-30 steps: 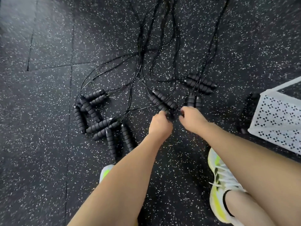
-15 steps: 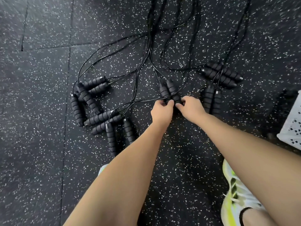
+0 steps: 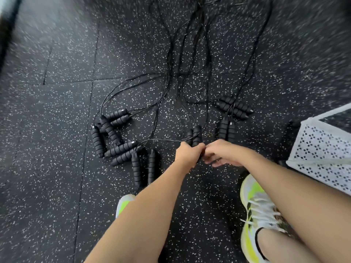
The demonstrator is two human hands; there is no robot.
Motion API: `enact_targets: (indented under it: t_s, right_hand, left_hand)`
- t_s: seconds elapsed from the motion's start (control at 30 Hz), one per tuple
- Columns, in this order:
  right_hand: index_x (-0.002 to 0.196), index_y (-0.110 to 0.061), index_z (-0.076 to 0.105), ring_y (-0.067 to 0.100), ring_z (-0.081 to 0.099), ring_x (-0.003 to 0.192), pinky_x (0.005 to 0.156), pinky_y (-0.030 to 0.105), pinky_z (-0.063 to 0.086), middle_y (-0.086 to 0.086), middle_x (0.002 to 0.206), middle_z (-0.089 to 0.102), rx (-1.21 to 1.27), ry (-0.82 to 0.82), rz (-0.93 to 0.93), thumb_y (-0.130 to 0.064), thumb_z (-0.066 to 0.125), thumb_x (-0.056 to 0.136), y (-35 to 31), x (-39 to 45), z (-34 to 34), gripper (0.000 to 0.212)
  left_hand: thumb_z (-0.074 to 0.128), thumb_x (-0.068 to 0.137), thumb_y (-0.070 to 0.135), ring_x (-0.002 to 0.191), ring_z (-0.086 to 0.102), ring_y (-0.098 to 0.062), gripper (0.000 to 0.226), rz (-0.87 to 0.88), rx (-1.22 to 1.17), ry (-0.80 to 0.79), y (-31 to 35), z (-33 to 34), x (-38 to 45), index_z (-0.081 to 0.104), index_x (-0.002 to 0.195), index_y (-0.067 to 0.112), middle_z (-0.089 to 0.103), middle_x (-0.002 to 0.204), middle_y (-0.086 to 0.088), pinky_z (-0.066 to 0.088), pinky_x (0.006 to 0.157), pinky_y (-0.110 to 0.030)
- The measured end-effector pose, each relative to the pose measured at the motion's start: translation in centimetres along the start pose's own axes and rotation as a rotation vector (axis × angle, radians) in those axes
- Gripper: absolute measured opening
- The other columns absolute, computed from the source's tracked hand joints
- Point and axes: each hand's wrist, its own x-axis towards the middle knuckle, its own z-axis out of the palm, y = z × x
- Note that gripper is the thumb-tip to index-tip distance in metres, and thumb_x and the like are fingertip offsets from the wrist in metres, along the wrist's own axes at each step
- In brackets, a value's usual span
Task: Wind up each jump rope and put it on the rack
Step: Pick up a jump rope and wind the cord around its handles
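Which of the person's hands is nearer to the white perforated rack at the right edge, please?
The right. The right hand lies between the held pair of handles and the white perforated rack; the left hand grips those handles on the side away from the rack.

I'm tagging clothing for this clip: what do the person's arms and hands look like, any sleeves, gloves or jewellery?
Both forearms are bare up to the frame edge, with no sleeves in view. The left hand and right hand wear no gloves, and no watch, bracelet or ring shows on the visible sides. Motion blur hides fine detail such as nails.
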Motion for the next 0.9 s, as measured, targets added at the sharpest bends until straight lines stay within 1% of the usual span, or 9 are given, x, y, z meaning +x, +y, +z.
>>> enact_targets:
  t_s: [0.13,0.3,0.37,0.43,0.5,0.57,0.7,0.83,0.9]
  right_hand:
    - [0.100,-0.011,0.069,0.018,0.070,0.074,0.070,0.030,0.058,0.002,0.089,0.074,0.015,0.221,0.025,-0.017,0.059,0.092,-2.2,-3.5,-0.9,0.014]
    - [0.112,-0.009,0.065,0.019,0.065,0.073,0.067,0.029,0.055,0.006,0.095,0.072,-0.061,0.238,0.006,-0.017,0.053,0.098,-4.0,-6.6,-0.3,0.020]
    - [0.114,-0.007,0.064,0.020,0.067,0.079,0.072,0.033,0.059,0.010,0.103,0.073,-0.042,0.263,-0.007,-0.021,0.051,0.101,-4.5,-7.7,0.3,0.023]
    - [0.116,-0.007,0.063,0.026,0.070,0.090,0.080,0.038,0.063,0.013,0.109,0.071,-0.059,0.296,-0.023,-0.028,0.051,0.101,-4.6,-8.3,0.8,0.028]
    - [0.119,-0.009,0.060,0.028,0.067,0.096,0.081,0.042,0.063,0.012,0.112,0.066,-0.046,0.336,-0.052,-0.035,0.051,0.101,-4.7,-8.6,1.6,0.033]
    - [0.117,-0.008,0.056,0.027,0.065,0.094,0.080,0.043,0.063,0.010,0.106,0.063,0.024,0.371,-0.059,-0.041,0.053,0.101,-4.7,-8.7,2.3,0.037]
    - [0.114,-0.014,0.057,0.029,0.064,0.099,0.083,0.040,0.056,0.009,0.111,0.063,0.175,0.398,-0.110,-0.042,0.067,0.087,-4.3,-8.2,2.3,0.040]
    - [0.092,-0.008,0.065,0.021,0.063,0.077,0.078,0.033,0.050,0.008,0.088,0.072,0.444,0.345,-0.158,-0.022,0.064,0.097,-4.7,-7.8,1.8,0.015]
    - [0.081,-0.013,0.064,0.019,0.057,0.075,0.070,0.030,0.044,0.003,0.084,0.069,0.344,0.344,-0.196,-0.021,0.061,0.099,-4.6,-7.5,1.6,0.020]
  left_hand:
    - [0.072,0.079,0.046,0.087,0.068,-0.026,0.051,-0.007,-0.042,0.020,2.7,-3.2,-3.6,0.058,0.113,0.011,0.064,0.107,-0.009,0.055,0.044,-0.029]
    - [0.071,0.082,0.043,0.074,0.068,-0.022,0.048,0.008,0.148,-0.027,3.9,-4.9,-6.4,0.059,0.114,0.009,0.065,0.100,-0.009,0.054,0.042,-0.026]
    - [0.070,0.084,0.040,0.059,0.064,-0.019,0.034,0.013,0.171,-0.070,4.1,-5.1,-7.8,0.062,0.096,0.008,0.066,0.085,-0.007,0.052,0.042,-0.026]
    - [0.070,0.084,0.037,0.050,0.057,-0.019,0.029,0.017,0.133,-0.123,4.0,-5.2,-9.2,0.060,0.082,0.009,0.062,0.071,-0.006,0.053,0.044,-0.028]
    - [0.071,0.084,0.035,0.056,0.059,-0.019,0.024,0.058,0.155,-0.146,3.6,-5.4,-10.2,0.059,0.083,0.014,0.062,0.073,-0.004,0.057,0.050,-0.032]
    - [0.074,0.083,0.036,0.065,0.063,-0.017,0.025,0.115,0.214,-0.164,3.0,-5.5,-11.0,0.057,0.090,0.020,0.064,0.080,0.000,0.056,0.053,-0.028]
    - [0.079,0.073,0.042,0.077,0.067,-0.014,0.051,0.205,0.357,-0.208,1.4,-6.1,-11.5,0.053,0.110,0.018,0.065,0.096,0.002,0.060,0.067,-0.032]
    - [0.083,0.073,0.038,0.083,0.060,-0.015,0.054,0.275,0.506,-0.286,0.1,-7.1,-11.6,0.046,0.106,0.019,0.060,0.097,0.005,0.054,0.075,-0.033]
    - [0.083,0.071,0.040,0.087,0.061,-0.019,0.056,0.312,0.587,-0.216,0.2,-7.1,-11.6,0.044,0.105,0.020,0.060,0.096,0.006,0.053,0.082,-0.039]
